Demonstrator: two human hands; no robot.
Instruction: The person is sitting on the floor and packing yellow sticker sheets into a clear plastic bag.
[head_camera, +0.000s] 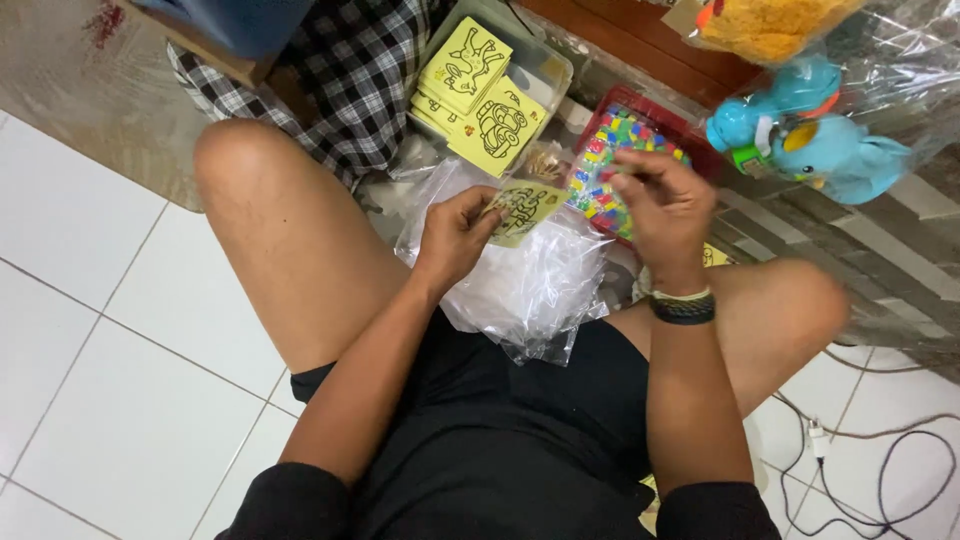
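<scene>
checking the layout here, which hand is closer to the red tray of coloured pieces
Right. The right hand hovers directly over the near edge of the red tray, overlapping it in view. The left hand sits off to its left, holding a small yellow card over the clear plastic bags.

Home floor: white tiles (90, 300), rug (80, 90), plush toys (800, 120) w/ cables (880, 470).

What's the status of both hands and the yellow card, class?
Left hand pinching the yellow card. Right hand raised beside it, fingers curled, contents unclear. Clear plastic bags piled on the lap beneath; nothing blocking.
</scene>
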